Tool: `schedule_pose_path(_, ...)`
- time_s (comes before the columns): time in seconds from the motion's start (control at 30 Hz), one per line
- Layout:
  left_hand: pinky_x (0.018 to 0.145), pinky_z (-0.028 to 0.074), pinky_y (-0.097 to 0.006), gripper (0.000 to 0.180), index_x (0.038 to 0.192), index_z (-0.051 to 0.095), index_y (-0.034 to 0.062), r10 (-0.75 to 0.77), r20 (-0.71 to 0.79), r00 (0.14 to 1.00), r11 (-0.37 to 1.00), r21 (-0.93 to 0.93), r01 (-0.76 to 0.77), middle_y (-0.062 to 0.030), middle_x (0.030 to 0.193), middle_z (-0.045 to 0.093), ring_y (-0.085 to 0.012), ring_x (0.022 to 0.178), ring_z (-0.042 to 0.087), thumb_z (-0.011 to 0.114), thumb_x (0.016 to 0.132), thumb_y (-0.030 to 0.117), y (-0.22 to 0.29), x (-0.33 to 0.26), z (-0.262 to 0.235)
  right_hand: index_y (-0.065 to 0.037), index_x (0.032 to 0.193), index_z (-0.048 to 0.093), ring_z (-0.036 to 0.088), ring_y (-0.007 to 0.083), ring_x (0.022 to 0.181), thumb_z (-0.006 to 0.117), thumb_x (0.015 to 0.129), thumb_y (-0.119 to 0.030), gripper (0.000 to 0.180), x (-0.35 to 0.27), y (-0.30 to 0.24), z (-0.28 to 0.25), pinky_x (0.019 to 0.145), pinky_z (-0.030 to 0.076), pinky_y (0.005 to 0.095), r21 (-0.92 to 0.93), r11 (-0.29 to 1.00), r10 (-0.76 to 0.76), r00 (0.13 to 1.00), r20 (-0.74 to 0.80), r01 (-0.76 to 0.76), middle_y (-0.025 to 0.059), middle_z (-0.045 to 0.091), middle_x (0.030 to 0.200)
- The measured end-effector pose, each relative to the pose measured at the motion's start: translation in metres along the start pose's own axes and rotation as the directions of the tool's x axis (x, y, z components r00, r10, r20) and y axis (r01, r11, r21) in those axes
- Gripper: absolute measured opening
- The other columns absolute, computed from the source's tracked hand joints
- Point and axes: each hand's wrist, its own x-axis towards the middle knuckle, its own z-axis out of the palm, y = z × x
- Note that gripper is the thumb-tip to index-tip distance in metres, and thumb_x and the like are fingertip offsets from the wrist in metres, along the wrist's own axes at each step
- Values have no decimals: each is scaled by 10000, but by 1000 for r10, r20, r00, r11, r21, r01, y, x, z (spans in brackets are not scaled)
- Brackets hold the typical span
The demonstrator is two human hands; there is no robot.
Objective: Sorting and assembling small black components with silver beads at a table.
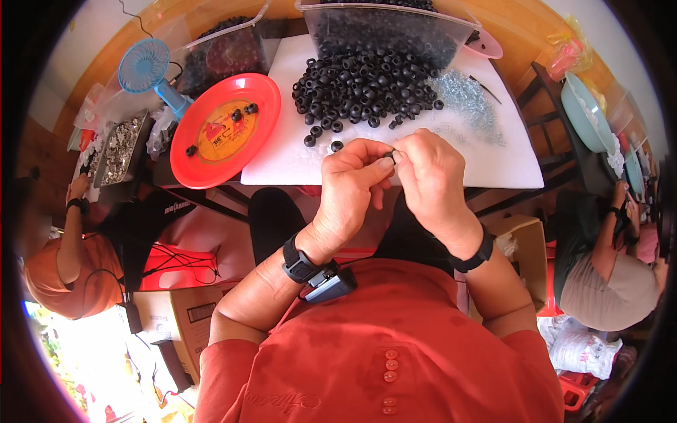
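Observation:
Over the near edge of the white board, my two hands meet fingertip to fingertip. My left hand (352, 180) pinches a small round black plastic piece (390, 154) between thumb and forefinger. Against that same piece, my right hand (434, 183) is closed in a pinch; whatever its fingertips hold is too small or hidden to make out. Just beyond lies a heap of round, hollow black pieces (360, 88), with one loose piece (337, 146) next to my left knuckles. Right of the heap spreads a pile of small clear bits (467, 102).
Clear bins of black pieces (384, 32) (224, 53) stand at the back. On the left are a red plate (262, 151) with a few black pieces and a blue fan (144, 65). A co-worker sits on each side; a teal basin (589, 116) is at far right.

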Motion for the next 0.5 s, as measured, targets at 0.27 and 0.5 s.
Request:
schedule_pose_path(0.27,418,404,-192,112,998,630,-33,-3,18,1000,1000,-4,3,-25,757,606,-55,562,529,623,916,43,-1,-1,-1,-3,863,575,607,355,730,580,755,76,134,9,3,-20,612,471,410,8,1000,0,978,210,-2,154,604,798)
schedule_pose_path(0.5,430,431,-198,116,993,633,-44,-13,-7,1000,1000,-29,13,-42,776,629,-76,580,555,628,911,38,2,-1,1,-46,791,514,575,318,656,644,715,-21,153,1,-2,0,583,452,435,-67,998,-2,1000,29,4,113,556,711)
